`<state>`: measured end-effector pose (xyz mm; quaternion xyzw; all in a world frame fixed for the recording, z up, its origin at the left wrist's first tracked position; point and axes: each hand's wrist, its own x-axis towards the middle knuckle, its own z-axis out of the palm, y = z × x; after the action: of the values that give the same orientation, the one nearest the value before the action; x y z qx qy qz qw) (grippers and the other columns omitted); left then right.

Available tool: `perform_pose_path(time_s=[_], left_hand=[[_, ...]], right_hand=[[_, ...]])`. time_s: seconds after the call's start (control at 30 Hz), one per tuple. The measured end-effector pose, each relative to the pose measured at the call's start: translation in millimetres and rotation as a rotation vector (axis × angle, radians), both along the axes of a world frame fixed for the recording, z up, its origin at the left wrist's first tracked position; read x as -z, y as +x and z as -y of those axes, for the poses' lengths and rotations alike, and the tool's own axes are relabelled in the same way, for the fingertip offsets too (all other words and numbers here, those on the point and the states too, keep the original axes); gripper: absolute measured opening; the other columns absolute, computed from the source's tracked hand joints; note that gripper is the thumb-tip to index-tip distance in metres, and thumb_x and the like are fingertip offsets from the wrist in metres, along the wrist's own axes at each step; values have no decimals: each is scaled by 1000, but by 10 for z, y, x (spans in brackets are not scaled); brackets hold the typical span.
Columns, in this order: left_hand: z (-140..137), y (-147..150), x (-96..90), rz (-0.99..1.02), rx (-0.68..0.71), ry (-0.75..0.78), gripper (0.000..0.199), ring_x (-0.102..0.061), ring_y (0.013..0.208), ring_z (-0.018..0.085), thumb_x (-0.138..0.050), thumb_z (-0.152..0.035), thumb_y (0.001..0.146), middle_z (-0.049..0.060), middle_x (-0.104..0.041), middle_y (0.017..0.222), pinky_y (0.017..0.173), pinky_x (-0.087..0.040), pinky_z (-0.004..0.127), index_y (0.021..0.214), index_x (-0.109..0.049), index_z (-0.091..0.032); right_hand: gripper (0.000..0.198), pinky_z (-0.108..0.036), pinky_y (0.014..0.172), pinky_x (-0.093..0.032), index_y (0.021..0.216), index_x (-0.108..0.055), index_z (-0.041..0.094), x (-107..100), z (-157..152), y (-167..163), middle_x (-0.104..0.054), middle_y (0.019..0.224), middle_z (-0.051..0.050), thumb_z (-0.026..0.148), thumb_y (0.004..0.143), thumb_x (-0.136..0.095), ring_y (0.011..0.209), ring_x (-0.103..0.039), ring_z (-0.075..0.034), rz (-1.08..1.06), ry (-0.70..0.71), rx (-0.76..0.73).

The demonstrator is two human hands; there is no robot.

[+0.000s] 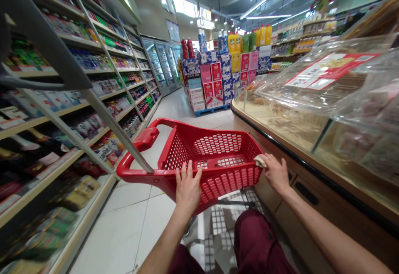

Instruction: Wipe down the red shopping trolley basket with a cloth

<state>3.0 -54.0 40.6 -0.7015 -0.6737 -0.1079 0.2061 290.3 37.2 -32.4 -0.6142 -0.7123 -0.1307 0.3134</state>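
A red plastic shopping cart stands side-on in front of me, its basket walls perforated and no goods visible inside. My left hand lies on the near rim with its fingers stretched and spread. At the basket's right corner, my right hand is closed on a crumpled off-white cloth that touches the rim. The cart's red handle is to the left. From its near side, a grey pole slants up to a curved grey piece at the upper left.
Drink shelves line the left side. A wooden display counter with clear plastic food boxes runs close along the right. Stacked cartons stand ahead on a blue pallet. Glass-door fridges are farther back.
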Motion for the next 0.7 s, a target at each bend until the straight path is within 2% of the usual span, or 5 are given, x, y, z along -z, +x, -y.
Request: perform_pose_path(time_s=[0.17,0.33,0.37,0.53,0.7], left_hand=[[12,15,-27,20,-18,-18,52,-30,123,31,-49,-16,69,10,-37,134,101,-18,52,120,-46,-28],[14,25,-43,24,-3,-16,51,-30,123,30,-49,-16,69,10,-36,135,102,-17,52,119,-47,-27],[14,28,-43,25,-4,-17,52,-30,123,30,-49,-16,69,9,-36,135,102,-17,52,119,-47,-27],[14,31,-30,14,-11,-19,52,-27,125,32,-50,-16,69,10,-36,135,102,-17,52,120,-47,-27],[6,42,-8,1,-6,-20,51,-27,125,32,-48,-16,70,10,-36,135,102,-15,54,120,-47,-27]], right_hand=[[46,-44,98,-23,117,-49,24,-10,52,-53,-52,122,-4,9,75,-39,113,-46,-18,82,-7,-255],[47,-50,92,-28,114,-51,22,-27,23,30,-55,118,-8,5,73,-35,110,-48,-23,27,-77,18],[47,-49,92,-28,114,-52,22,-34,25,10,-55,119,-8,5,73,-35,111,-47,-23,31,-84,14],[48,-45,97,-25,119,-47,24,-77,53,-144,-50,125,-5,7,75,-38,116,-42,-20,127,-62,-240],[49,-51,92,-28,114,-52,19,-100,-4,-63,-53,120,-10,1,72,-34,113,-45,-25,55,-138,35]])
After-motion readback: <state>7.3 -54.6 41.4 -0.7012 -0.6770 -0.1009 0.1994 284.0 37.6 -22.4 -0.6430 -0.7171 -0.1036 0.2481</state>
